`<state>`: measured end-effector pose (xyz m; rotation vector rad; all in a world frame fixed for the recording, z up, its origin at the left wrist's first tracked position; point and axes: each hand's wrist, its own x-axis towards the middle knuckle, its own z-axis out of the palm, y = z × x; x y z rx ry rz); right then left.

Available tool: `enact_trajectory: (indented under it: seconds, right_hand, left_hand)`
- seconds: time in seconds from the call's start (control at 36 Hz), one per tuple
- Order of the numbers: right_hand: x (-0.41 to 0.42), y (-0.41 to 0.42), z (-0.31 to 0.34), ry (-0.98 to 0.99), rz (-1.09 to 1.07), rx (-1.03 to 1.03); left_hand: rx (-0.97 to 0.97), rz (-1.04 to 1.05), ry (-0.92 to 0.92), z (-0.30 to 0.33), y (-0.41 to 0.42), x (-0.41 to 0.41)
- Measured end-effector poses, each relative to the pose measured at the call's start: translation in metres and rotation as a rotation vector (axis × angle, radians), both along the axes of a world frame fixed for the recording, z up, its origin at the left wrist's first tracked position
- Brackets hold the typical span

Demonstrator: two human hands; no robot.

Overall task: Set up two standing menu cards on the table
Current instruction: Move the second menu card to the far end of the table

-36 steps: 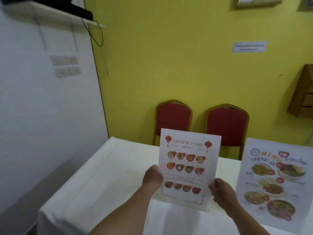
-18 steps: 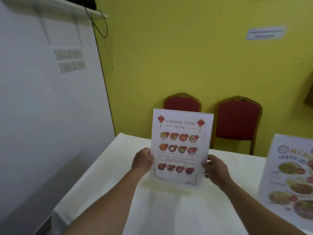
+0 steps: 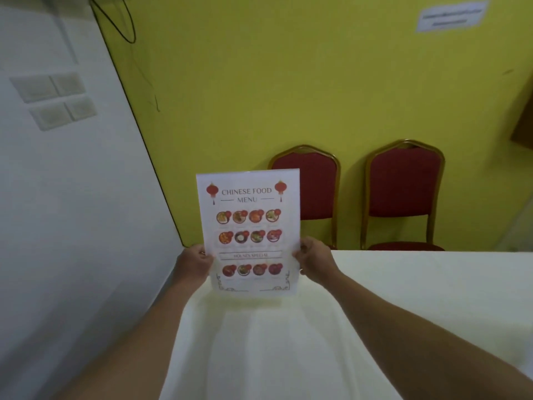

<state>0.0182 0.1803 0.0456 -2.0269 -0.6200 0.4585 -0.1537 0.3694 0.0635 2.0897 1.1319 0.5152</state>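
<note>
The Chinese food menu card, white with red lanterns and rows of dish photos, stands upright near the far left corner of the white-clothed table. My left hand grips its left edge. On the opposite edge, at about the same height, my right hand holds it. The card's bottom edge is at the cloth; I cannot tell if it rests there. The second menu card is out of view.
Two red padded chairs with gold frames stand behind the table against the yellow wall. A white wall with switch plates runs along the left, close to the table's left edge.
The Chinese food menu card moved farther away and left, toward the table's far left corner, with both hands still on it. The view turned left, so the second menu card at the right left the frame.
</note>
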Motion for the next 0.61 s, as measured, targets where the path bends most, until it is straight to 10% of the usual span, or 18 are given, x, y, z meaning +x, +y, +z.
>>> enact_trajectory:
  seconds: [0.61]
  right_hand:
    - [0.022,0.081,-0.020,-0.023,-0.049,-0.048]
  left_hand:
    - [-0.036,-0.011,-0.003,-0.021,0.074,0.033]
